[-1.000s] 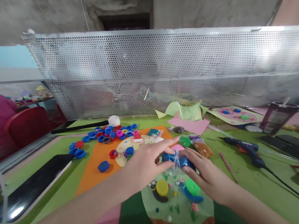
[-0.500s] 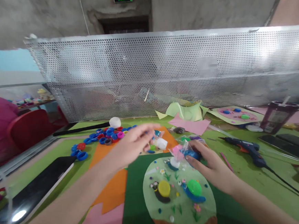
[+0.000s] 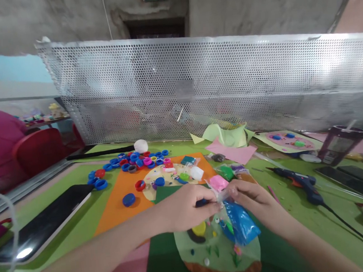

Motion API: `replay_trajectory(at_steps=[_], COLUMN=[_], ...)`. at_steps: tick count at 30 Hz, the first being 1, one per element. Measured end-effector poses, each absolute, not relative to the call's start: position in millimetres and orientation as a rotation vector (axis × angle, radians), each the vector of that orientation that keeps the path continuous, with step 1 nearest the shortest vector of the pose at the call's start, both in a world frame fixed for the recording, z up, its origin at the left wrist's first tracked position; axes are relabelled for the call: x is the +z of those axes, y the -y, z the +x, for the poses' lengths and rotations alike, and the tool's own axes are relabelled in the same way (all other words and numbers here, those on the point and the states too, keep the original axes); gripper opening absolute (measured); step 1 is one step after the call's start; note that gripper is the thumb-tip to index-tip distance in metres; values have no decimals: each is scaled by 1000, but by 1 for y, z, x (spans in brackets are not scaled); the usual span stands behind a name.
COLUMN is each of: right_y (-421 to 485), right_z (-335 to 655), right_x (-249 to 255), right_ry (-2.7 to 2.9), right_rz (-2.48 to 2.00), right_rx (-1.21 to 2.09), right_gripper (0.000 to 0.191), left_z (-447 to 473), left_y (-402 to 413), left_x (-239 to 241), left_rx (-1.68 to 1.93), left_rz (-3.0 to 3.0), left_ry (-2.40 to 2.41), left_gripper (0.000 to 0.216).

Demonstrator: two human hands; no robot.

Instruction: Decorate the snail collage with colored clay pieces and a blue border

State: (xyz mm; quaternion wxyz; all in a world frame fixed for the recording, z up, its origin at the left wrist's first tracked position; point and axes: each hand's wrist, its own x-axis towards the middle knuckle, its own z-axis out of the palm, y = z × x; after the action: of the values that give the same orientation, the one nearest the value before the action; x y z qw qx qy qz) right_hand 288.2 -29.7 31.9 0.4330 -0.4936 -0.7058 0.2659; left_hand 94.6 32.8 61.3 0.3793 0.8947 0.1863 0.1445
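Note:
My left hand (image 3: 189,207) and my right hand (image 3: 255,199) meet over a round green picture (image 3: 222,256), both pinching the top of a clear plastic bag of blue clay (image 3: 241,223). The bag hangs down from my fingers and covers part of the picture. Something dark blue shows between the left fingers, too small to name. On the picture, a snail with a yellow bottle-cap shell (image 3: 199,228) is partly visible under my left hand. Small clay flowers, leaves and a brown lower rim also show. Behind my fingers lies a bag of pink clay (image 3: 218,182).
A yellowish decorated picture (image 3: 150,191) and several bottle caps (image 3: 136,158) lie beyond my left hand. Bagged green clay (image 3: 226,172) is behind my right. Farther right are a glue gun (image 3: 298,180) and a cup (image 3: 341,144); a tablet (image 3: 46,222) lies left.
My right hand has raised the blue clay bag over the picture, and its body now hangs down. My left hand has come down and right to grip its top.

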Motion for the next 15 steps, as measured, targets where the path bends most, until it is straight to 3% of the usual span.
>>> replay_trajectory(at_steps=[6, 11, 15], right_y=[32, 33, 33], right_z=[291, 287, 283], right_x=[39, 34, 30], right_ry=[1738, 1868, 1922], right_rz=[-1038, -1161, -1193], right_rx=[646, 508, 611], right_gripper=[34, 32, 33], left_z=[95, 95, 97], left_y=[-36, -37, -33], left_x=[62, 55, 52], left_rx=[354, 348, 360], left_rz=[2175, 2152, 2138], left_ry=[-415, -451, -405], left_gripper=[33, 30, 30])
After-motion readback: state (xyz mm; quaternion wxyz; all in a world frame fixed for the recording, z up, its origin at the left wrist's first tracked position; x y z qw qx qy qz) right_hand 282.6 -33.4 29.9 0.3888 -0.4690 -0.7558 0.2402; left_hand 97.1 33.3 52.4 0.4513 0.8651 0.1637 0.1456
